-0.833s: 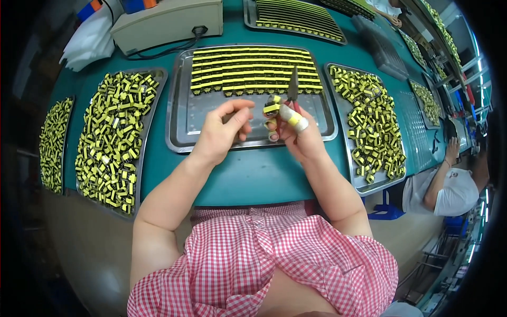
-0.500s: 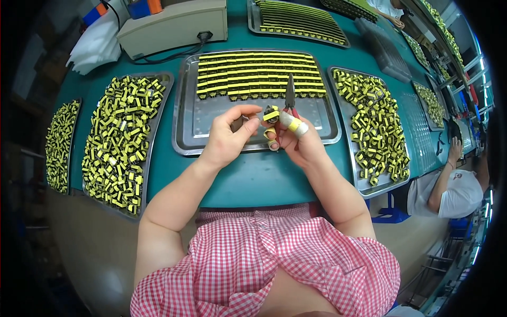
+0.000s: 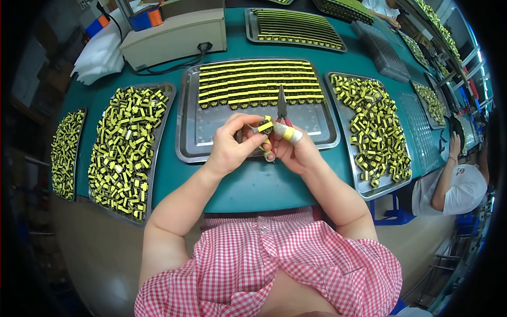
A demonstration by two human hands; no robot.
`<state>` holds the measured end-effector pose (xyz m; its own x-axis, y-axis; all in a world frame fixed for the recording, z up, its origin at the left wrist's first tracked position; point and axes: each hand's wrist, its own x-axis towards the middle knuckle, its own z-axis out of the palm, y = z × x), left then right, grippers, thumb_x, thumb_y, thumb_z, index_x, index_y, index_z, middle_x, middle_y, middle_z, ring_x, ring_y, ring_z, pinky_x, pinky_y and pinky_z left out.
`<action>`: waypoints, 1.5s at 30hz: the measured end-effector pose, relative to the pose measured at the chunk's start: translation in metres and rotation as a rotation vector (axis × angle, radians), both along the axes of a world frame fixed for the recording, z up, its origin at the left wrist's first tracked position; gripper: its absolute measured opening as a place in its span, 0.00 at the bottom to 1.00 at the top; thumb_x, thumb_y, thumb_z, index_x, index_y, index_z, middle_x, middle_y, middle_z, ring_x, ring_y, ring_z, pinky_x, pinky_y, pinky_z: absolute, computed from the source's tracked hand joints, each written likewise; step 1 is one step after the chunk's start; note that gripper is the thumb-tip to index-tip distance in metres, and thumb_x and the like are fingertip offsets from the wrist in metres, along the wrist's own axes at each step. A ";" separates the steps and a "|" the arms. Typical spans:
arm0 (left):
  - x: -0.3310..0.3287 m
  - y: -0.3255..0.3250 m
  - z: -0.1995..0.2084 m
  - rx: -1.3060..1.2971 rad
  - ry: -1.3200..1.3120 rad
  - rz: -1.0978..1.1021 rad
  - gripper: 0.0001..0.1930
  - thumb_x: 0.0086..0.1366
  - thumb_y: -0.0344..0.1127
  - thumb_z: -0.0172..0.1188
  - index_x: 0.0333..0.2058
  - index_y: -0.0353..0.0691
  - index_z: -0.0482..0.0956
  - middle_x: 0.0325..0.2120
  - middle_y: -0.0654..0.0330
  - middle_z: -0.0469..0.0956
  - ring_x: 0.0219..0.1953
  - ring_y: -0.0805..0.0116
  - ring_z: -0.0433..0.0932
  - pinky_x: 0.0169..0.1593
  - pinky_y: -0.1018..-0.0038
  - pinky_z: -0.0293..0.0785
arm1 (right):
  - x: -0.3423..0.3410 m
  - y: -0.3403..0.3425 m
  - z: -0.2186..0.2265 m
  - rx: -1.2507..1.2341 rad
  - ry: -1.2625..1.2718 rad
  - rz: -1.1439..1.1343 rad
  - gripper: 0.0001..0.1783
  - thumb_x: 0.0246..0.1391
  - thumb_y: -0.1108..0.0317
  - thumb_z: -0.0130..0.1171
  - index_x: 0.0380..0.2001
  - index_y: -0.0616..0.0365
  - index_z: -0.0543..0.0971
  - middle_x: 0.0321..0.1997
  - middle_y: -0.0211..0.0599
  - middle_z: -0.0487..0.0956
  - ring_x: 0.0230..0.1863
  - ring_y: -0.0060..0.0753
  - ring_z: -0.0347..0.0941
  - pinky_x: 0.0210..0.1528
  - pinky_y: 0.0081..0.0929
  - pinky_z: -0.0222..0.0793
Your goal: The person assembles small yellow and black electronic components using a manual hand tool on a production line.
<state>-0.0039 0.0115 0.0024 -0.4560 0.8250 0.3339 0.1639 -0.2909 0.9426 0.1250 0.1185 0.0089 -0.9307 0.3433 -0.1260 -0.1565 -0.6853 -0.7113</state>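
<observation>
Between the thumb and fingertips of my left hand (image 3: 228, 147) is a small black part wrapped in yellow tape, seemingly a transformer (image 3: 265, 127). My right hand (image 3: 302, 154), its fingers partly bound with pale and yellow tape, is closed around red-handled needle-nose pliers (image 3: 282, 103). The plier jaws point away from me, up over the tray. Right fingertips sit close against the transformer; whether they also grip it is hidden. Just beyond both hands, a metal tray (image 3: 203, 134) carries neat rows of the same transformers (image 3: 259, 84) on its far half.
Loose transformers heap in trays at left (image 3: 124, 153), far left (image 3: 66, 153) and right (image 3: 372, 127). A beige box-shaped device (image 3: 174, 39) with a black cord stands at the back left. Behind is another tray of rows (image 3: 296, 29). A co-worker (image 3: 454, 185) sits at right.
My left fingertips have closed in on the transformer, which was by my right fingers before. The pliers have shifted slightly left and nearer. The whole view has tilted a little.
</observation>
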 end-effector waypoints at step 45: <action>-0.069 0.013 -0.027 -0.359 0.686 0.579 0.10 0.47 0.29 0.62 0.31 0.35 0.77 0.28 0.57 0.73 0.22 0.70 0.72 0.30 0.76 0.70 | 0.010 0.006 0.020 0.255 -0.105 -0.220 0.17 0.55 0.61 0.51 0.45 0.59 0.69 0.38 0.37 0.75 0.30 0.22 0.70 0.30 0.22 0.67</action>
